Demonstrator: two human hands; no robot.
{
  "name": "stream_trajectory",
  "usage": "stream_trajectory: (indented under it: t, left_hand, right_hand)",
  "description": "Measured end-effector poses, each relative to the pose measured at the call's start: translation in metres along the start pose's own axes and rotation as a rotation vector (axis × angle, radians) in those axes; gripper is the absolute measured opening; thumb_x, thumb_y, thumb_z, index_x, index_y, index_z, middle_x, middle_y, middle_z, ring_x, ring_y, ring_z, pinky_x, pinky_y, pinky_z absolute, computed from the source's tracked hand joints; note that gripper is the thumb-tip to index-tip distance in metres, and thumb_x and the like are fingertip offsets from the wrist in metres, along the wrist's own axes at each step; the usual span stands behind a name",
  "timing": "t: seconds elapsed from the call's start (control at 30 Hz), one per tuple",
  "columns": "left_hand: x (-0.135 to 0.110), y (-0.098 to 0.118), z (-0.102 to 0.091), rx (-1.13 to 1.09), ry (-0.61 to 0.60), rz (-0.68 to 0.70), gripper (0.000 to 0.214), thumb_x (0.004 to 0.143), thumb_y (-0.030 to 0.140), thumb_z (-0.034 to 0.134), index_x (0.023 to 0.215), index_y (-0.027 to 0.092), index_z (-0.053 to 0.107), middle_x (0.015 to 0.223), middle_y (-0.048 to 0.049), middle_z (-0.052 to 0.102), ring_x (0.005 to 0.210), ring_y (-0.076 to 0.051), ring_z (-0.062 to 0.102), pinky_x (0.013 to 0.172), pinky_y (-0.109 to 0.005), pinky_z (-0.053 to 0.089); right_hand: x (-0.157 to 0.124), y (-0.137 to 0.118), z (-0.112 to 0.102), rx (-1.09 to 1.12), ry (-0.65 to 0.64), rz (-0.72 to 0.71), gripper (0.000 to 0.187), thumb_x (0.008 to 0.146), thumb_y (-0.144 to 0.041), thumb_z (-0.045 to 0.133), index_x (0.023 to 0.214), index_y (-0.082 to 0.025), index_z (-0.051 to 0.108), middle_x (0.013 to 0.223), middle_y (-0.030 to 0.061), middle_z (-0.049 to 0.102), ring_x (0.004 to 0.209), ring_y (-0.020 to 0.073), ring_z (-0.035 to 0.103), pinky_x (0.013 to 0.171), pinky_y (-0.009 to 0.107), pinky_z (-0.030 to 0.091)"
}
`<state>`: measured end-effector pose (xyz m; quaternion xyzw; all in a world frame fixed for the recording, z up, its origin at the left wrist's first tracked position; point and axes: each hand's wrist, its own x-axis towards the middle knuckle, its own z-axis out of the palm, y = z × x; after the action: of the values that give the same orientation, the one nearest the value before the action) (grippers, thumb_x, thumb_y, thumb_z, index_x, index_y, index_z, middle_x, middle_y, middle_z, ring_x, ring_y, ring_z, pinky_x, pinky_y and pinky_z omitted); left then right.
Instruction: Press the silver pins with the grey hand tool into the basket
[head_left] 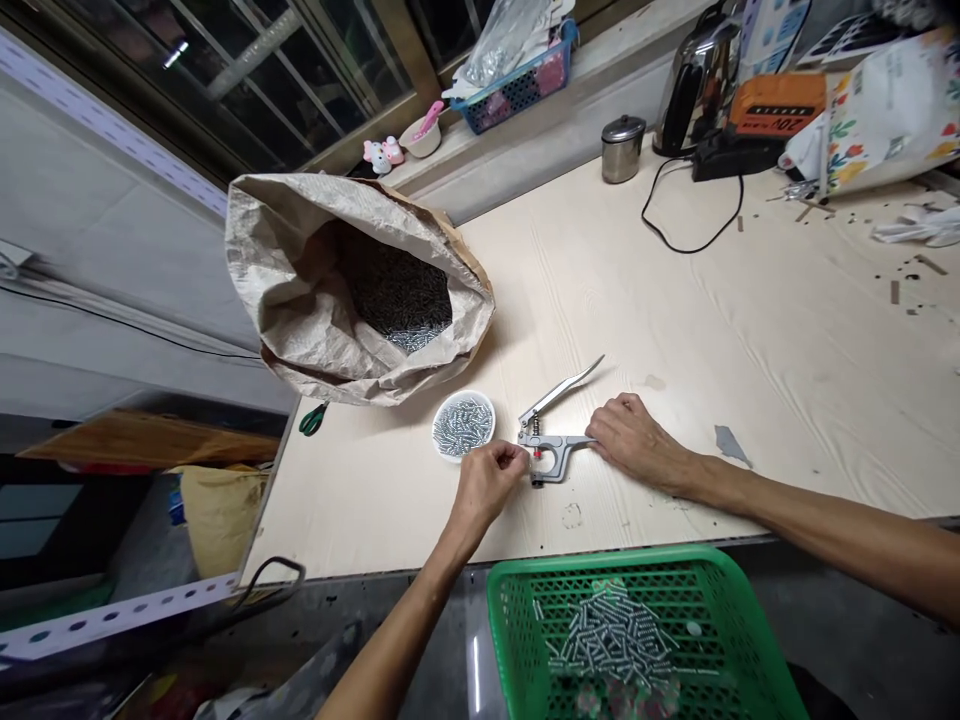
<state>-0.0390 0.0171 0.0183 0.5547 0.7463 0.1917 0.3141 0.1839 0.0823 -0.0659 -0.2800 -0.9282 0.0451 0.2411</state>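
A pair of grey snap-fastener pliers [556, 455] lies on the pale wooden table, its upper handle raised and its jaws apart. My right hand [636, 440] is closed round the end of the lower handle. At the jaws, beside a small red part, my left hand [491, 482] is pinched; whatever its fingertips hold is hidden. Just behind that hand stands a round white bowl [436, 447] filled with small silvery metal pieces. In front of the table edge, a green basket [504, 640] holds a heap of screw-like metal pieces.
A large woven sack [352, 385] stands open at the back left with many metal pieces inside. Green-handled scissors [312, 420] lie near the left edge. Farther back are a metal canister [623, 150], a kettle [694, 85], an orange box [780, 103] and a black cord [694, 250].
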Motion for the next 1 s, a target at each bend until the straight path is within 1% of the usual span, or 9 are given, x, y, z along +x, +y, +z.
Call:
stream_trajectory:
  t: [0.07, 0.13, 0.37, 0.53, 0.7, 0.77, 0.9, 1.0]
  left_hand:
    - [0.000, -0.007, 0.010, -0.030, -0.047, -0.057, 0.022, 0.073, 0.032, 0.055, 0.065, 0.016, 0.067, 0.056, 0.0002, 0.062, 0.051, -0.013, 0.054, 0.049, -0.023, 0.041]
    - [0.000, -0.010, 0.014, -0.053, -0.062, -0.092, 0.024, 0.073, 0.035, 0.055, 0.066, 0.015, 0.066, 0.054, 0.0006, 0.060, 0.048, -0.012, 0.051, 0.047, -0.022, 0.040]
    - [-0.001, -0.005, 0.012, -0.010, -0.097, -0.077, 0.029, 0.075, 0.039, 0.055, 0.063, 0.014, 0.065, 0.053, -0.0003, 0.060, 0.044, -0.012, 0.051, 0.045, -0.023, 0.040]
    - [-0.002, -0.008, 0.016, -0.030, -0.132, -0.089, 0.026, 0.073, 0.037, 0.057, 0.063, 0.014, 0.064, 0.053, 0.0006, 0.059, 0.044, -0.011, 0.051, 0.045, -0.022, 0.042]
    - [-0.001, -0.011, 0.017, -0.139, -0.223, -0.231, 0.018, 0.070, 0.031, 0.061, 0.062, 0.014, 0.061, 0.050, 0.0034, 0.055, 0.041, -0.010, 0.052, 0.041, -0.020, 0.043]
    - [-0.002, -0.010, 0.016, -0.165, -0.268, -0.276, 0.019, 0.070, 0.029, 0.062, 0.057, 0.015, 0.059, 0.047, 0.0040, 0.052, 0.039, -0.010, 0.052, 0.040, -0.020, 0.043]
    - [-0.002, -0.007, 0.013, -0.210, -0.372, -0.367, 0.025, 0.071, 0.029, 0.062, 0.050, 0.016, 0.053, 0.040, 0.0059, 0.045, 0.036, -0.007, 0.043, 0.040, -0.021, 0.043]
    - [-0.003, -0.005, 0.012, -0.236, -0.408, -0.440, 0.028, 0.069, 0.031, 0.065, 0.049, 0.017, 0.051, 0.038, 0.0075, 0.042, 0.035, -0.006, 0.036, 0.038, -0.021, 0.041]
  right_hand:
    - [0.000, -0.001, 0.001, -0.025, 0.016, -0.003, 0.025, 0.095, -0.014, 0.037, 0.080, -0.019, 0.057, 0.076, 0.0043, 0.058, 0.078, 0.0196, 0.044, 0.081, 0.038, 0.029]
    - [-0.001, -0.001, 0.002, -0.043, 0.028, -0.009, 0.026, 0.095, -0.014, 0.038, 0.079, -0.019, 0.057, 0.075, 0.0042, 0.058, 0.077, 0.0194, 0.043, 0.081, 0.038, 0.029]
    - [-0.002, -0.002, 0.004, -0.004, 0.039, -0.020, 0.028, 0.094, -0.011, 0.037, 0.078, -0.020, 0.058, 0.076, 0.0039, 0.057, 0.078, 0.0192, 0.043, 0.083, 0.039, 0.028]
    - [-0.002, -0.003, 0.002, -0.048, 0.034, -0.040, 0.030, 0.095, -0.010, 0.035, 0.076, -0.021, 0.056, 0.075, 0.0031, 0.056, 0.078, 0.0192, 0.042, 0.084, 0.038, 0.028]
    - [0.000, -0.003, -0.001, -0.068, 0.019, -0.049, 0.030, 0.095, -0.011, 0.035, 0.076, -0.020, 0.055, 0.074, 0.0028, 0.056, 0.076, 0.0187, 0.042, 0.084, 0.038, 0.028]
    - [0.000, -0.004, 0.000, -0.070, 0.012, -0.056, 0.029, 0.096, -0.012, 0.035, 0.076, -0.020, 0.056, 0.074, 0.0030, 0.057, 0.076, 0.0187, 0.042, 0.084, 0.039, 0.028]
    - [-0.001, -0.005, 0.001, -0.072, 0.004, -0.058, 0.027, 0.096, -0.013, 0.037, 0.078, -0.019, 0.056, 0.075, 0.0037, 0.057, 0.076, 0.0192, 0.042, 0.081, 0.038, 0.029]
    - [-0.002, -0.005, 0.002, -0.072, -0.013, -0.067, 0.026, 0.096, -0.012, 0.036, 0.079, -0.019, 0.056, 0.076, 0.0044, 0.057, 0.077, 0.0197, 0.042, 0.080, 0.038, 0.028]
